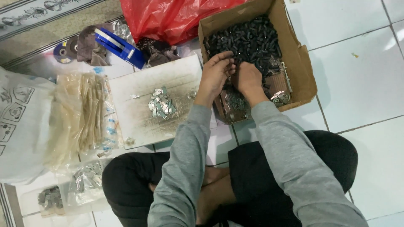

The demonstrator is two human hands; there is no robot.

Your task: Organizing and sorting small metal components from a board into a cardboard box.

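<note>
I sit cross-legged on a white tiled floor in grey sleeves. A cardboard box [302, 59] in front of me holds a heap of small black plastic parts [248, 40] and some small metal pieces [281, 97]. My left hand [215, 75] reaches into the box at the heap's near edge, fingers curled around small parts. My right hand [249, 79] is beside it, fingers bent down into the black parts. What each hand pinches is hidden by the fingers. A white board [143, 90] to the left carries a small pile of shiny metal clips [161, 105].
A blue tape dispenser [120, 47] and a red plastic bag [172, 19] lie beyond the board. Clear bags of pale strips [90, 111] and a big white sack [23, 126] fill the left. Small bags of metal parts [86, 180] sit by my left knee.
</note>
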